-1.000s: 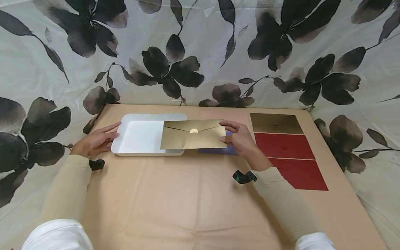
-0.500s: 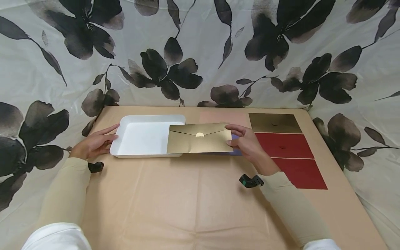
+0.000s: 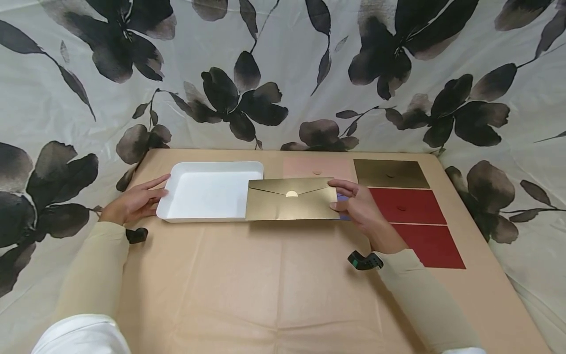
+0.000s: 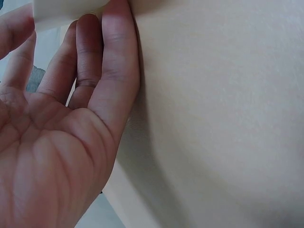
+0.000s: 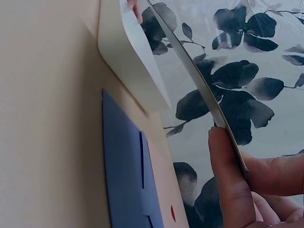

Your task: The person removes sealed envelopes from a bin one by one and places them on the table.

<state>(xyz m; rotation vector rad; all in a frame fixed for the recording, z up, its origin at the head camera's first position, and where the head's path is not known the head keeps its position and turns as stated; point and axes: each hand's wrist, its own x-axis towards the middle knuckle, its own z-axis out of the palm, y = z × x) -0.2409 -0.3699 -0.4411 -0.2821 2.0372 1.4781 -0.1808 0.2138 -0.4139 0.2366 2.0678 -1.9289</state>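
My right hand pinches a gold envelope by its right end, thumb on the near side and fingers behind. In the right wrist view the gold envelope stands clear of the table, above a blue-purple envelope. Its left end overlaps the right edge of a shallow white tray in the head view. Beside the tray's left wall is my left hand, its fairly straight fingers touching the rim. The left wrist view has those fingers against the tray's corner.
Two red envelopes lie in a column at the right, below a darker gold envelope. A pink envelope lies behind the held one. Floral fabric hangs behind the table's far edge.
My right hand has drawn the gold envelope rightward and slightly nearer, off most of the tray, baring the pink envelope behind. My left hand and the tray have stayed put.
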